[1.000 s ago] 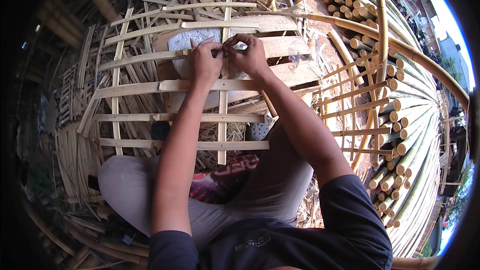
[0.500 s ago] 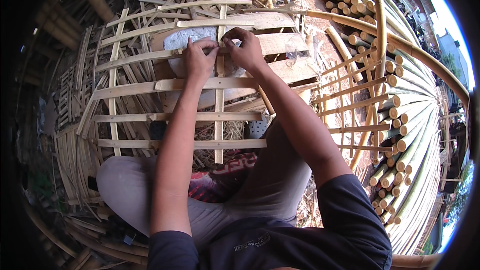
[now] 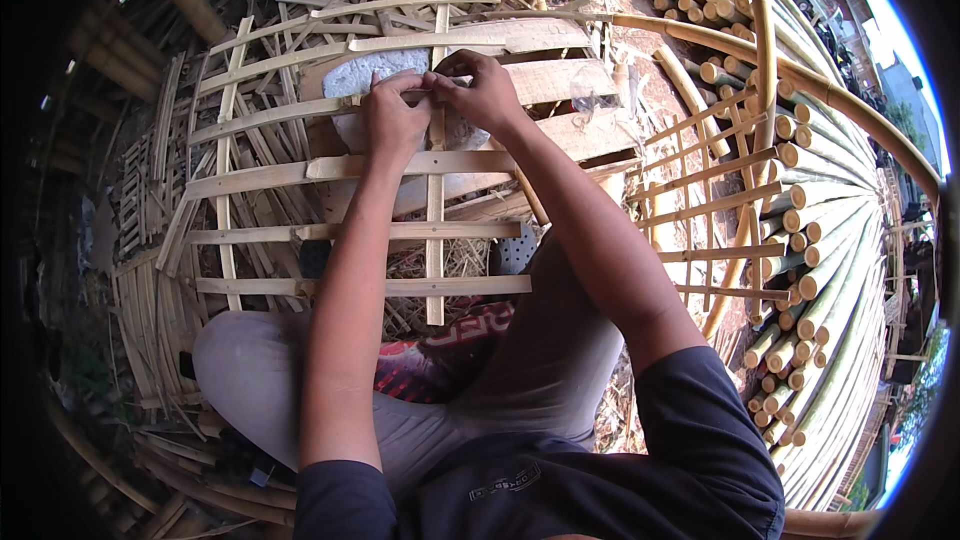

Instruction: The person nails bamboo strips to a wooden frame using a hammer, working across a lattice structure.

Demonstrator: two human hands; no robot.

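Observation:
Across my lap and the ground in front lies a lattice of pale bamboo slats (image 3: 265, 175), with several long slats crossed by two upright strips. My left hand (image 3: 395, 118) is closed at one long slat, about where it meets the right-hand cross strip (image 3: 436, 210). My right hand (image 3: 482, 95) has its fingers pinched at the same crossing, its thumb meeting the left fingertips. Whatever is between the right fingers is hidden or too small to make out. Beneath the crossing is a whitish stone block (image 3: 350, 75).
Wide wooden boards (image 3: 575, 83) lie under the lattice's far side. A second bamboo lattice (image 3: 715, 202) leans at the right, before stacked bamboo poles (image 3: 825, 250). Loose bamboo strips (image 3: 150, 310) pile up at the left. A perforated grey shoe (image 3: 512, 252) shows by my knee.
The right fingers have shifted slightly left, closer against the left fingertips. The lattice has moved a little away from me; the left hand stays nearly where it was.

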